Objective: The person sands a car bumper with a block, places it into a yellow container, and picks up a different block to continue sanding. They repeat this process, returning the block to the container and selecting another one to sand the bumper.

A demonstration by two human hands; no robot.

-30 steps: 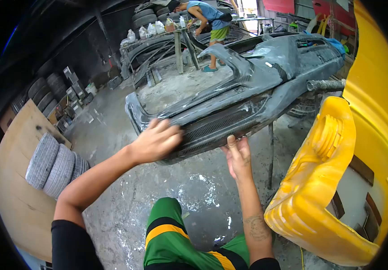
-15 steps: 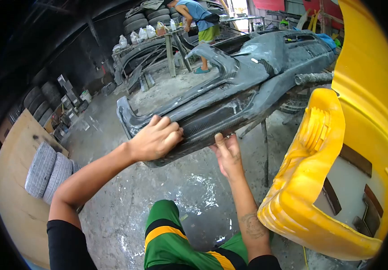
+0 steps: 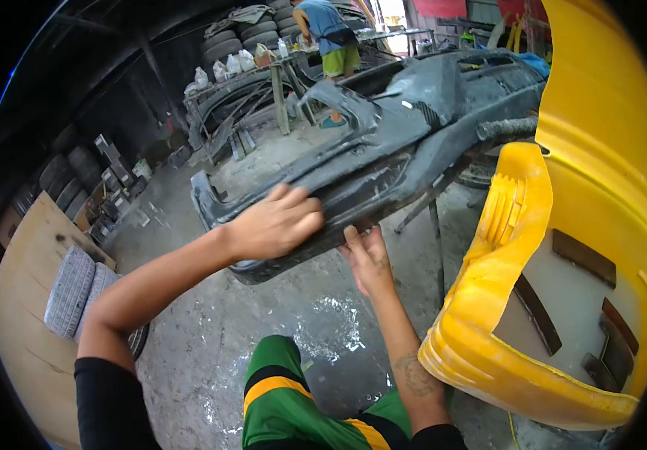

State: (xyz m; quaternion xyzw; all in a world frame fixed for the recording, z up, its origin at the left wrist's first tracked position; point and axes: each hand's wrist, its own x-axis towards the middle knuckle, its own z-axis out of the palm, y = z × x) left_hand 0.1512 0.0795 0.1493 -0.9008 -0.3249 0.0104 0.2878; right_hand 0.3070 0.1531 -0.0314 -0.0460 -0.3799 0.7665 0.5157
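A dark grey car bumper (image 3: 383,146), scuffed and dusty, stretches from in front of me toward the back right. My left hand (image 3: 277,225) is closed, its fingers curled against the bumper's near face. Whatever it may hold is hidden beneath the fingers, and the hand is slightly blurred. Under the bumper's lower edge, my right hand (image 3: 367,259) grips it, thumb on the near side and fingers partly hidden behind.
A large yellow plastic shell (image 3: 481,300) stands close at my right, beside my forearm. Old tires (image 3: 72,289) lean by a wooden board (image 3: 19,315) at left. Bottles and bags stand on a workbench (image 3: 226,82) at the back, near another person (image 3: 327,34).
My left hand has slid right along the bumper's face. My right hand has shifted slightly left and down, still on the lower edge. The view has turned a little.
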